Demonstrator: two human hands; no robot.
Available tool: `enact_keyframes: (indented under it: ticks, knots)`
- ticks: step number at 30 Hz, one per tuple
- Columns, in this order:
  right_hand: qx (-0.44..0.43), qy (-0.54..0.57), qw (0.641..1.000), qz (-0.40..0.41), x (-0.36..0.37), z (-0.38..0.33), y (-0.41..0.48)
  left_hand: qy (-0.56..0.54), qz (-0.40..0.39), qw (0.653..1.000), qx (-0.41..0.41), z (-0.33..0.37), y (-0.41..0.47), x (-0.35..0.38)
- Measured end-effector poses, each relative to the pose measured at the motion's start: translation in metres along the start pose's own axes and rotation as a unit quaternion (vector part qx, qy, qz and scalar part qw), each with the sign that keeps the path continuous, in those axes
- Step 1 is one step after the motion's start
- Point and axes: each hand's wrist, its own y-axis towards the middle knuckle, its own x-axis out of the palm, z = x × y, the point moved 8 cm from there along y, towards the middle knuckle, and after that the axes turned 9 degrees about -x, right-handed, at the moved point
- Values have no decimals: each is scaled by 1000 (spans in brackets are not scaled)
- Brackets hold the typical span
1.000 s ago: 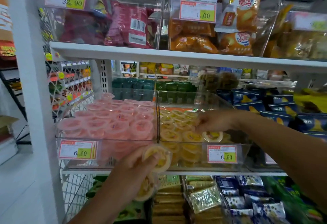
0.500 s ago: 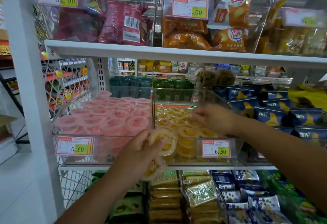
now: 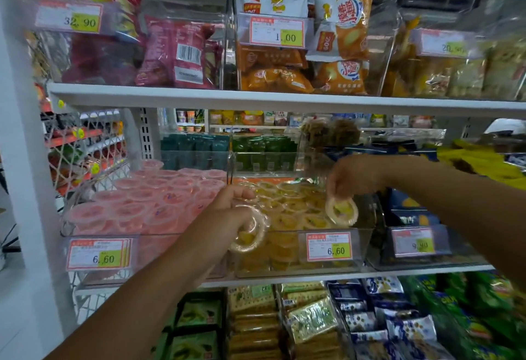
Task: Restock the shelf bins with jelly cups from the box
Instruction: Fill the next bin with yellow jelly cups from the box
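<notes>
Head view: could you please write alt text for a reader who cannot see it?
The left hand holds a yellow cup at the front of a clear bin of yellow cups; the right hand holds a second cup above it. Pink cups fill the next bin.

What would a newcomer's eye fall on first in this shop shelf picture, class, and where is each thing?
Two hands work at the middle shelf: the left hand grips yellow cups at the front of the yellow-jelly bin, while the right hand holds a single yellow cup above its right side. Just left, pink jelly cups fill the neighbouring bin.
</notes>
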Motion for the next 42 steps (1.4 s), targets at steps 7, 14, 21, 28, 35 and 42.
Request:
enact_keyframes:
  ticks: [7, 14, 21, 28, 35, 42]
  knots:
    - [16, -117, 984, -137, 42, -5, 10, -36, 11, 998, 48, -2, -3, -10]
    - [-67, 283, 954, 71, -7, -42, -2, 4, 16, 991, 134, 20, 0, -15]
    - [-107, 568, 804, 139, -8, -92, 21, 98, 59, 977, 181, 41, 11, -13]
    - [62, 370, 909, 181, 18, -42, 77, 556, 133, 799, 188, 16, 20, -27]
    - [30, 306, 940, 148, 39, -76, 95, 552, 134, 799, 200, 17, 17, -27]
    - [-72, 339, 834, 429, 11, -82, -6, 373, 234, 810, 386, 11, -51, -25]
